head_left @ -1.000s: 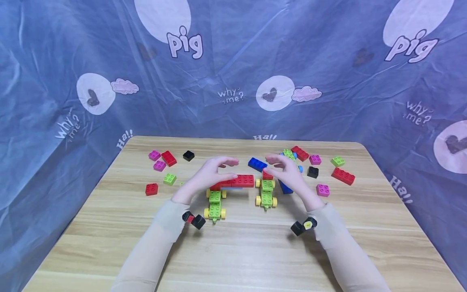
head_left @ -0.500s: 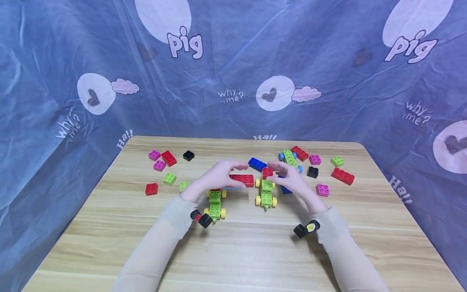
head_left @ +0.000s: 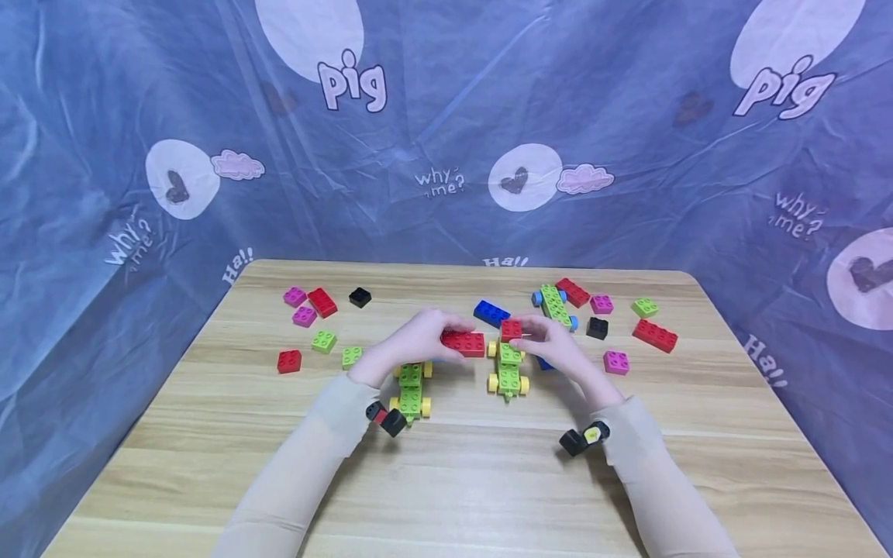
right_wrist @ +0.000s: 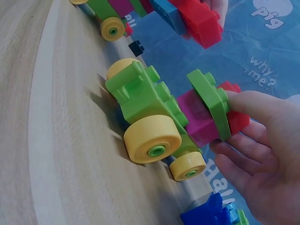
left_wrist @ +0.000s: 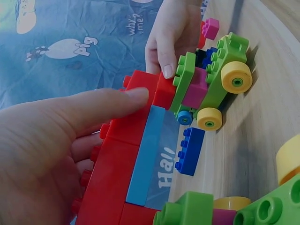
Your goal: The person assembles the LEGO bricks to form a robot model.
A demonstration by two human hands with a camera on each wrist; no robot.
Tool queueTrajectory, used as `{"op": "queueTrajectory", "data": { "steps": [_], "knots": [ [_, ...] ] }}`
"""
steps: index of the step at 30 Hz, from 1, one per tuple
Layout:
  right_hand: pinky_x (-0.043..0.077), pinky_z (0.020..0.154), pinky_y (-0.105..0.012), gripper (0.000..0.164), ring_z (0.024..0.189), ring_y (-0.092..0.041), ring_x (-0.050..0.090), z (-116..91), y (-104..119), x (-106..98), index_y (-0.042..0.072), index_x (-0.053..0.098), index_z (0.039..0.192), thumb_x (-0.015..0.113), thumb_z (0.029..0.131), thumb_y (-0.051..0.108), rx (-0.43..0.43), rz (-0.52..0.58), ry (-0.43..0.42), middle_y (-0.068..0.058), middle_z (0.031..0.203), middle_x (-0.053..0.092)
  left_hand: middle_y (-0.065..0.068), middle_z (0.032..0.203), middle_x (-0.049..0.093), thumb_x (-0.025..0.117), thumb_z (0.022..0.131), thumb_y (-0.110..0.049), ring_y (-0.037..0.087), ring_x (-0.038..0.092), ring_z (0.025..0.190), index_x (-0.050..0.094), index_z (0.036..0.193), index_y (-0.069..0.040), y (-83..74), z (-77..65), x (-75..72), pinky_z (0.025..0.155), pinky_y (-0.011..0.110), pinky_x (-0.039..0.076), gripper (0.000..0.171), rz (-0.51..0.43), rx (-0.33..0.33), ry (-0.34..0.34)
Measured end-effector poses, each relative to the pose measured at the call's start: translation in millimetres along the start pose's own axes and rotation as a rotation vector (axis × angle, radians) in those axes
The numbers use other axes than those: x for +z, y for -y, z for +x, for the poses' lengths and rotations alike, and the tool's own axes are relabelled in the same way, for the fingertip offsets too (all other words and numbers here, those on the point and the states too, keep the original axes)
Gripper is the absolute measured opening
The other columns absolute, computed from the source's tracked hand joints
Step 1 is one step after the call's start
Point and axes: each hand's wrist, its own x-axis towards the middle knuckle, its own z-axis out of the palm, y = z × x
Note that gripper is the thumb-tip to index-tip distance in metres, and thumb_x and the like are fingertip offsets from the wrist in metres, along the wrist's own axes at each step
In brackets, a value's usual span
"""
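Observation:
My left hand grips a row of joined red bricks, thumb on the near side and fingers behind. A light blue brick sits under this row. The row's left end stands on a green car base with yellow wheels. At its right is a second green car base, carrying a magenta brick, a green brick and a small red brick on top. My right hand pinches that small red brick, with the thumb at the green brick's edge.
Behind the right hand lie blue bricks and a green car base with blue wheels. Loose red, magenta, black and green bricks are scattered on both sides, such as a red brick and a black brick. A printed blue cloth hangs behind the table.
My left hand has slid right along the red row and taken hold of it. My right hand has lowered and drawn slightly right, its fingers now at the small red brick.

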Motion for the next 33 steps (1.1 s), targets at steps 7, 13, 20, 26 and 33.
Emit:
{"op": "queueTrajectory", "data": {
  "steps": [7,13,20,26,33],
  "knots": [
    [0.044,0.101,-0.046,0.049,0.116,-0.037,0.057,0.2,1.4,0.7,-0.004,0.053,0.131,0.069,0.089,0.017,0.014,0.013,-0.02,-0.024,0.125,0.06,0.009,0.118,0.069,0.077,0.08,-0.013,0.021,0.064,0.109,0.065,0.122,-0.003,0.3,0.0,0.3,0.096,0.032,0.049,0.044,0.021,0.002,-0.001],
    [0.044,0.102,-0.044,0.049,0.118,-0.036,0.056,-0.4,2.0,2.8,-0.004,0.053,0.131,0.069,0.089,0.016,0.011,-0.012,-0.035,-0.023,0.128,0.059,0.01,0.122,0.067,0.076,0.081,-0.015,0.023,0.062,0.114,0.064,0.124,-0.003,1.7,1.1,0.8,0.099,0.032,0.048,0.046,0.015,0.001,0.0],
    [0.045,0.1,-0.049,0.048,0.115,-0.04,0.058,0.0,7.3,10.2,-0.008,0.053,0.13,0.068,0.089,0.01,-0.004,0.017,-0.029,-0.027,0.125,0.06,0.01,0.121,0.067,0.075,0.083,-0.014,0.022,0.063,0.112,0.064,0.124,-0.003,2.7,3.2,-0.4,0.097,0.032,0.049,0.044,0.037,0.007,-0.006],
    [0.05,0.096,-0.041,0.046,0.111,-0.034,0.062,-0.4,10.9,17.6,-0.005,0.056,0.127,0.07,0.087,0.013,-0.012,0.006,-0.013,-0.023,0.121,0.064,0.009,0.118,0.069,0.075,0.083,-0.014,0.019,0.066,0.1,0.064,0.125,-0.005,0.7,3.6,-2.3,0.088,0.03,0.052,0.045,0.036,0.018,-0.025],
    [0.052,0.091,-0.033,0.044,0.105,-0.031,0.065,-2.0,15.1,24.2,-0.004,0.059,0.124,0.071,0.085,0.014,-0.049,-0.003,-0.002,-0.021,0.116,0.066,0.008,0.112,0.071,0.075,0.082,-0.012,0.01,0.058,0.078,0.065,0.125,-0.008,1.8,4.7,-2.9,0.069,0.023,0.047,0.044,-0.025,0.018,-0.032]
  ]
}}
